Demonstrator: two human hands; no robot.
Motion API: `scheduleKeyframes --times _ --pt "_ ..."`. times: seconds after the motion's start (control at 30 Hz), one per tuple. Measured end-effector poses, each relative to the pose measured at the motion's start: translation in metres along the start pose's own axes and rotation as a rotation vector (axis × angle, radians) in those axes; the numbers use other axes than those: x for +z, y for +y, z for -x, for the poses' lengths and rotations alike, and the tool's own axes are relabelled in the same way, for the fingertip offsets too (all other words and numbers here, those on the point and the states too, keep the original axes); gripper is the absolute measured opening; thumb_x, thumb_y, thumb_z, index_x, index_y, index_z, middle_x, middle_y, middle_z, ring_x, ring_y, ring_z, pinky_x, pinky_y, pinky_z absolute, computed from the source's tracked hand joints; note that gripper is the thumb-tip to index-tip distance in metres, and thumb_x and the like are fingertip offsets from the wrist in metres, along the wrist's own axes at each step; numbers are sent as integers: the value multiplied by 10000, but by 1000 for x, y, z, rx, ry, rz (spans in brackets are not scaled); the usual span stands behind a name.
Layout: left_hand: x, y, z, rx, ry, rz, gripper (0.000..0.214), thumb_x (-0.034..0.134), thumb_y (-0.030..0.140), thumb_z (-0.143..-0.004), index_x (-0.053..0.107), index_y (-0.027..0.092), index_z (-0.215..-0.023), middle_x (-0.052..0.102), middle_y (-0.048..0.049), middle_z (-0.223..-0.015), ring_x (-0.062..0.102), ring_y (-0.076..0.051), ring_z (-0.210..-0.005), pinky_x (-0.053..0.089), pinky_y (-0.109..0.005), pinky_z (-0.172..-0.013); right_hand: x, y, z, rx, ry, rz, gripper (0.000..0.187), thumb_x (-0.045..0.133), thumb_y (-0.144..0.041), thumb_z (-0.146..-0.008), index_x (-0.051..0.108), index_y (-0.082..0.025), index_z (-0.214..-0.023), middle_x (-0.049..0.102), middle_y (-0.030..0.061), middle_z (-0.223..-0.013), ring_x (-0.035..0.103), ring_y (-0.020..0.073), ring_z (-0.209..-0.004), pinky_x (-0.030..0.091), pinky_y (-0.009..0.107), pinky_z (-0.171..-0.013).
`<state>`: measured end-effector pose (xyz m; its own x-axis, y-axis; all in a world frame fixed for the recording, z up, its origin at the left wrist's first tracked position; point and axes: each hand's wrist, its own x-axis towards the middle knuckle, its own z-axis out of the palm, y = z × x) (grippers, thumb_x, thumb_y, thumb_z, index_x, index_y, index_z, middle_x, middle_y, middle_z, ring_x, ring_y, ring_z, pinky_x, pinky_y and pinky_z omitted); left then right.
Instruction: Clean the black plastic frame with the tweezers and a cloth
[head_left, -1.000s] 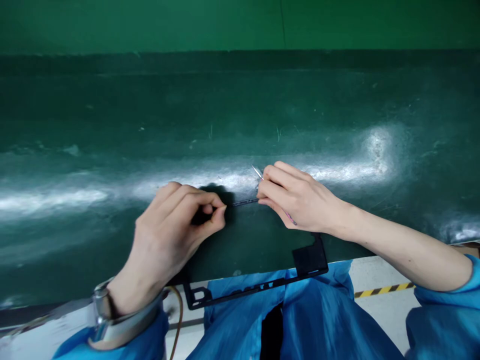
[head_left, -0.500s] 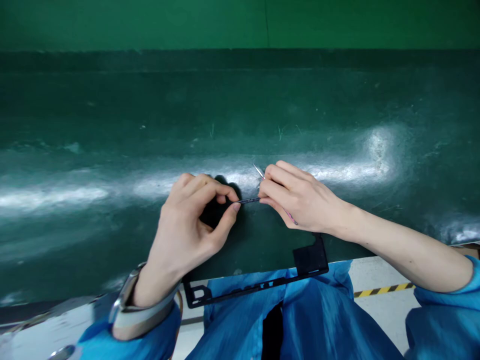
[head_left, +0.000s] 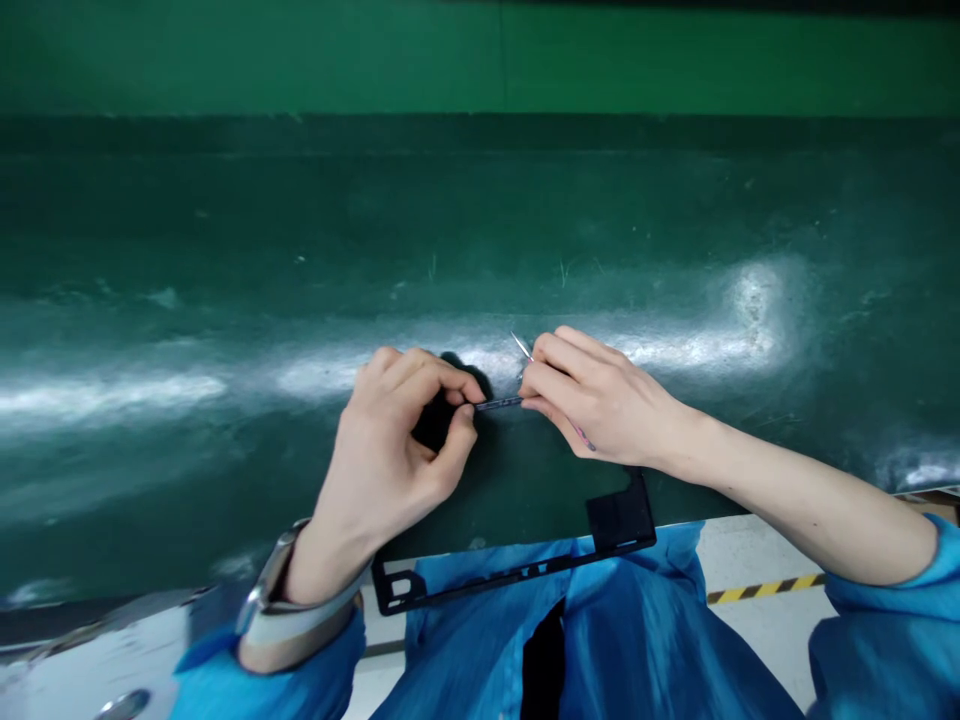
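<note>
Green tabletop (head_left: 225,250) (scuffed, streaked with light (head_left: 754,310)), green panel (head_left: 300,60) behind, pale floor (head_left: 739,550), yellow-black striped tape (head_left: 765,589)

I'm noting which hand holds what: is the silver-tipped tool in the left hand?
No, the silver-tipped tool juts from the right hand, while the left hand touches the dark strip.

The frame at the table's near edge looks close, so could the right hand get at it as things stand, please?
Probably yes: nothing visible stands between the right hand and the frame, though that hand is occupied gripping a pointed tool.
</note>
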<state>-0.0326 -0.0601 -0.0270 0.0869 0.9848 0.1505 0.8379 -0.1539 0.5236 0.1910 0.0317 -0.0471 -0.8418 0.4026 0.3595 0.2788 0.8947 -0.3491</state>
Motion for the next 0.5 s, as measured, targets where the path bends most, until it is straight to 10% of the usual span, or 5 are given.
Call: scheduleKeyframes --times 0.5 --pt "7 11 9 180 32 -265 174 677 164 -974 645 291 -1089 731 -20 -963 614 -229 -899 503 -424 -817 -2 -1 -2 28 -79 -7 116 513 -73 -1032 612 -133 -1038 596 79 -1013 488 189 -942 461 303 -812"
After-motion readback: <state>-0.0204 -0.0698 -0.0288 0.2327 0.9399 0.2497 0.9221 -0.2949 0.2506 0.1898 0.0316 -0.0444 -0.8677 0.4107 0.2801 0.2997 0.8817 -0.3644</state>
